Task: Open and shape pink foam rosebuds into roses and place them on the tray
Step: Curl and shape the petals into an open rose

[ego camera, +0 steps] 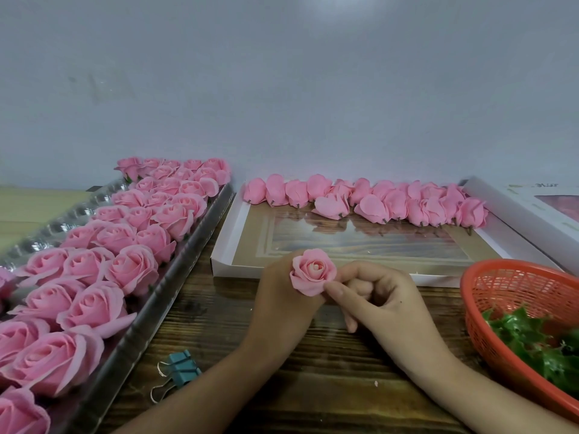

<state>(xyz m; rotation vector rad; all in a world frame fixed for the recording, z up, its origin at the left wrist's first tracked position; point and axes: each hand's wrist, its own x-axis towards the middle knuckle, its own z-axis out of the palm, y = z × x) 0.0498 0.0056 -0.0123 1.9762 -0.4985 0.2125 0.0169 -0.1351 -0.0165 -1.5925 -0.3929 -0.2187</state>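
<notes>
our left hand (282,299) grips the rose (314,269), our right hand (387,303) pinches its outer petal (308,289); tugging hard could tear it.

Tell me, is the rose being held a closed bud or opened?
Opened: the rose has outer petals flared round a tight centre; the right hand pinches one, the left hand holds it.

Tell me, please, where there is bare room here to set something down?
Free: the near half of the white box, in front of the rosebuds; the wood between the tray and the left hand, apart from the binder clip. Crowded: the tray's roses and the basket by the right hand.
</notes>
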